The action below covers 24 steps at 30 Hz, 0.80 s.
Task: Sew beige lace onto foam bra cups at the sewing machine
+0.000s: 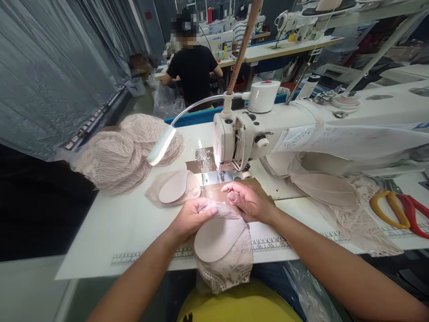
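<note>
My left hand (191,218) and my right hand (248,201) both pinch the top edge of a beige lace bra cup (223,250) with a smooth foam pad inside it. The cup hangs over the front edge of the white table (110,228), just in front of the needle area of the white sewing machine (254,129). Fingers of both hands are closed on the lace. Another cup with a pad (174,187) lies flat to the left of the needle plate.
A pile of lace cups (117,156) sits at the table's left, under a gooseneck lamp (161,145). More lace pieces (335,197) and red and yellow scissors (398,210) lie at the right. A person in black sits at a far table.
</note>
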Motion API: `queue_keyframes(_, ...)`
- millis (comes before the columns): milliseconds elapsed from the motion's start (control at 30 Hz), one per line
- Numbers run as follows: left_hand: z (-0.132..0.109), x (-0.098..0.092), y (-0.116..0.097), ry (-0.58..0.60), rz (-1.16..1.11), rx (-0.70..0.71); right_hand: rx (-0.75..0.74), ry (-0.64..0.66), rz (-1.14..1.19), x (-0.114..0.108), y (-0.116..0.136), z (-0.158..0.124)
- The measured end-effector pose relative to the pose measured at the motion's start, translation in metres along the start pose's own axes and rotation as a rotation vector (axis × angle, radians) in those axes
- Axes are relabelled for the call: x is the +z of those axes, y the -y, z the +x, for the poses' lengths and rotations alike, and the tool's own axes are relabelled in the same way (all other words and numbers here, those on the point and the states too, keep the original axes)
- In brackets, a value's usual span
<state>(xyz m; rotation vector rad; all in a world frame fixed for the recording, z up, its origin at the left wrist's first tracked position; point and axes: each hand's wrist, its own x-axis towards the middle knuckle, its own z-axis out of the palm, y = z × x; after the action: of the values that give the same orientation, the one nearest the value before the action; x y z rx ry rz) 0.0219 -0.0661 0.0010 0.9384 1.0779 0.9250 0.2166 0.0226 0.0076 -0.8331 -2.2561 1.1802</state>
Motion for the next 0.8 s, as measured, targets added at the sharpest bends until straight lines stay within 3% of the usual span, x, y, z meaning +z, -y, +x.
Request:
queue_keyframes(167, -0.001, 0.002, -0.001, 0.015, -0.059, 0.018, -0.075, 0.072, -0.040, -0.005, 0.001, -0.002)
queue_keyframes(367, -0.001, 0.004, 0.002, -0.001, -0.045, 0.065, -0.013, 0.176, -0.020, -0.006, 0.006, -0.003)
queue_keyframes(800, 0.001, 0.000, 0.007, 0.017, 0.018, 0.018, 0.006, 0.218, -0.008, -0.004, 0.014, -0.005)
